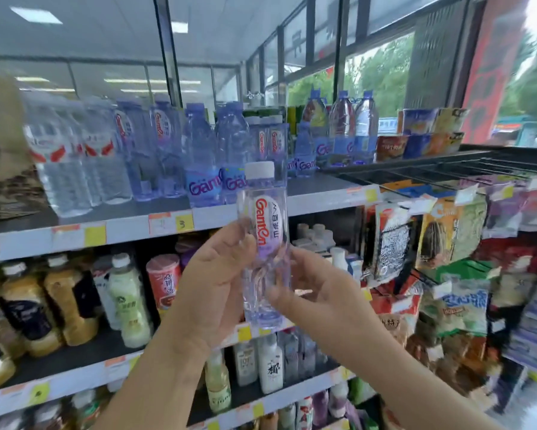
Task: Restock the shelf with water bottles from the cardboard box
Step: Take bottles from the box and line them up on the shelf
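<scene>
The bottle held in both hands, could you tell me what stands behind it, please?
Behind the bottle, held by the left hand and right hand, runs the shelf edge with water bottles above it. Whatever stands directly behind it is covered.

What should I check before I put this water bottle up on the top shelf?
1. Grip: left hand and right hand both hold the bottle: ok.
2. It stands upright, white cap on: ok.
3. Bare spot on the top shelf, right of the blue-capped bottles: ok.
4. Its label faces you: ok.
5. More stock in the cardboard box: cannot tell, not in view.
</scene>
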